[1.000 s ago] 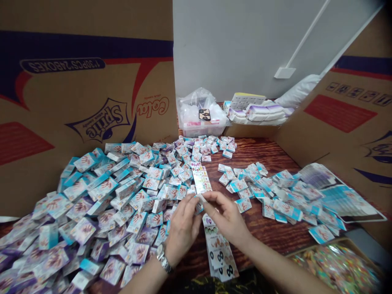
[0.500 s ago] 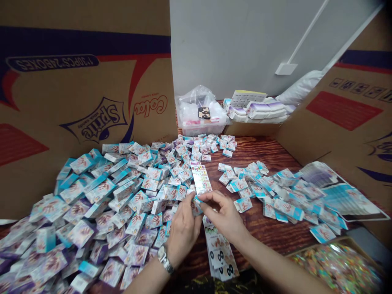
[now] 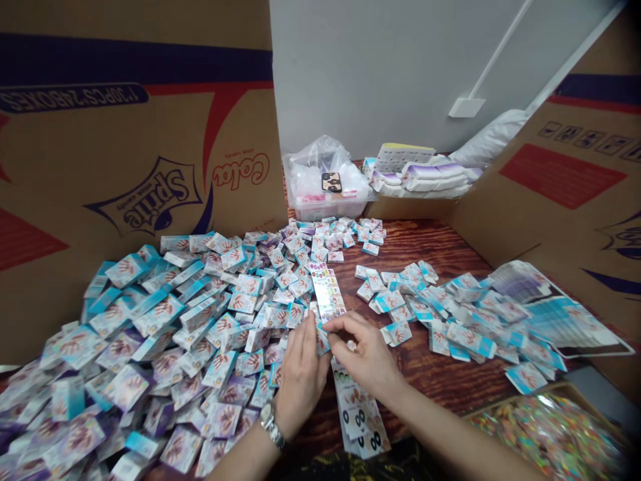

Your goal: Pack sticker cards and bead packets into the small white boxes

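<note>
A small white-and-blue carton (image 3: pixel 322 342) with a printed hand on it is between my two hands. My left hand (image 3: pixel 303 366), with a metal watch at the wrist, holds it from the left side. At its top end, the bent fingers of my right hand (image 3: pixel 364 357) pinch the carton. A printed strip of stickers (image 3: pixel 328 294) lies just beyond my fingers. Beneath my hands, more printed sticker sheets (image 3: pixel 359 417) lie on the table, partly covered by my right hand. What is inside the carton is hidden.
A big pile of similar cartons (image 3: pixel 165 327) fills the left side; flatter ones (image 3: pixel 475 321) lie to the right. Large cardboard boxes (image 3: pixel 150 147) stand on both sides. A clear plastic tub (image 3: pixel 328 208) is at the back, and a tray of shiny colourful packets (image 3: pixel 545 427) sits front right.
The fingers of my left hand have straightened and lie flatter along the carton. My right hand stays at its top end. The view has shifted slightly.
</note>
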The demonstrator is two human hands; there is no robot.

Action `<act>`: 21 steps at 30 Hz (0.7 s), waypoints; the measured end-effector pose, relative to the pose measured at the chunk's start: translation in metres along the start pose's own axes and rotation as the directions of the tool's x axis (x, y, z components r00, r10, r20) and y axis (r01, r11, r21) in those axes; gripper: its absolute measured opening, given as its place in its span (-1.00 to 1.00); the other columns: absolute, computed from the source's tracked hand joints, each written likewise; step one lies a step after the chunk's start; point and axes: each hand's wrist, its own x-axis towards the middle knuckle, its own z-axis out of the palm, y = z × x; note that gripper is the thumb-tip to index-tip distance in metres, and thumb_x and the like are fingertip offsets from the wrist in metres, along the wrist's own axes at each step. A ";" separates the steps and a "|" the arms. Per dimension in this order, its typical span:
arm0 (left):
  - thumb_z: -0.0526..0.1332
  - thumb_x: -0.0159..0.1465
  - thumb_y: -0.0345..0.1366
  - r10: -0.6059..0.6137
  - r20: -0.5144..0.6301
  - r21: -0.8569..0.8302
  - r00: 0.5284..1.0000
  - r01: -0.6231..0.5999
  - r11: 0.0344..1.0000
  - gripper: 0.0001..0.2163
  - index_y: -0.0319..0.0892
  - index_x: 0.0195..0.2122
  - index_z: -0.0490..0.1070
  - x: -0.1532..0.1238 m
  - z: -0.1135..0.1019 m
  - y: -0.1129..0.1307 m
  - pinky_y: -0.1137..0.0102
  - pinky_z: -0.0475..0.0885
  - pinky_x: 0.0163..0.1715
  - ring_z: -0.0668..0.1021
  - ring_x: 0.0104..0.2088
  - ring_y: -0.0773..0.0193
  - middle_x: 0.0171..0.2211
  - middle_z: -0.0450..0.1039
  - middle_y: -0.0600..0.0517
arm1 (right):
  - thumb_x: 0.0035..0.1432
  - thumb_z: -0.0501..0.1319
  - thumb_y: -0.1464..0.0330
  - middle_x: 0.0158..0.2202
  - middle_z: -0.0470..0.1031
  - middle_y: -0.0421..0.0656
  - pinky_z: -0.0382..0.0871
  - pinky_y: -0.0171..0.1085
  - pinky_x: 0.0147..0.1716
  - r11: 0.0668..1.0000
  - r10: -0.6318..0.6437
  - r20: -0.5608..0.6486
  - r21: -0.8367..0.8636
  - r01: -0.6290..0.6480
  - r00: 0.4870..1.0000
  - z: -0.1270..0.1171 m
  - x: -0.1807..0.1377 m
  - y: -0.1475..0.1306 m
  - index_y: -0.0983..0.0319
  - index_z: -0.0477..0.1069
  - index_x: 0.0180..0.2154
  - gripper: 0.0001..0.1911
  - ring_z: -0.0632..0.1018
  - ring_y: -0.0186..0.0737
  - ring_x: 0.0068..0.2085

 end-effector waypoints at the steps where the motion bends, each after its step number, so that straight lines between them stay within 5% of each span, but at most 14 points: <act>1: 0.00 0.30 -0.44 0.008 0.000 0.017 1.000 -0.008 1.000 -0.39 -0.27 0.31 -0.30 0.001 0.000 0.000 0.18 0.41 -0.04 0.41 0.05 0.06 0.10 0.28 -0.29 | 0.08 0.12 0.51 -0.32 0.49 -0.18 0.40 -0.26 -0.24 1.000 -0.016 0.011 -0.003 0.016 1.000 -0.001 -0.001 -0.001 0.17 0.49 -0.29 -0.79 0.50 -0.24 -0.26; 8: 0.01 0.31 -0.37 -0.028 0.031 0.163 0.999 0.022 0.986 -0.35 -0.39 0.31 -0.38 0.004 0.003 0.000 0.21 0.45 -0.27 0.44 -0.23 0.08 -0.13 0.36 -0.29 | 0.25 0.04 0.44 -0.12 0.49 -0.09 0.38 -0.19 -0.08 0.993 -0.108 -0.088 -0.050 0.104 0.990 0.010 -0.019 0.006 0.16 0.37 -0.03 -0.72 0.48 -0.17 -0.07; 14: -0.06 0.28 -0.47 -0.066 0.095 0.057 0.993 0.061 0.997 -0.36 -0.34 0.31 -0.44 0.000 0.001 0.002 0.21 0.40 -0.15 0.41 -0.17 0.11 -0.11 0.31 -0.23 | 0.24 0.00 0.49 -0.01 0.43 -0.05 0.35 -0.11 0.02 0.968 -0.242 -0.065 -0.091 0.236 0.968 0.022 -0.035 0.015 0.16 0.27 0.08 -0.62 0.42 -0.14 0.04; 18: 0.00 0.29 -0.37 0.016 0.172 0.157 0.985 -0.043 0.987 -0.36 -0.34 0.31 -0.32 0.015 -0.010 -0.013 0.23 0.40 -0.17 0.40 -0.16 0.08 -0.10 0.33 -0.23 | 0.29 0.00 0.40 -0.01 0.45 -0.08 0.40 -0.16 -0.02 0.994 -0.110 0.120 -0.012 0.112 0.987 -0.003 -0.019 0.036 0.15 0.25 0.09 -0.66 0.48 -0.20 0.00; 21: 0.04 0.27 -0.30 -0.004 0.206 0.345 0.979 -0.069 0.936 -0.42 -0.39 0.28 -0.09 0.047 -0.024 -0.037 0.20 0.41 -0.23 0.42 -0.19 0.01 -0.20 0.38 -0.23 | 0.28 0.04 0.36 0.09 0.38 -0.08 0.25 -0.04 0.11 0.958 -0.171 0.174 -0.198 0.205 0.970 -0.032 0.008 0.064 0.14 0.26 0.11 -0.64 0.37 -0.14 0.12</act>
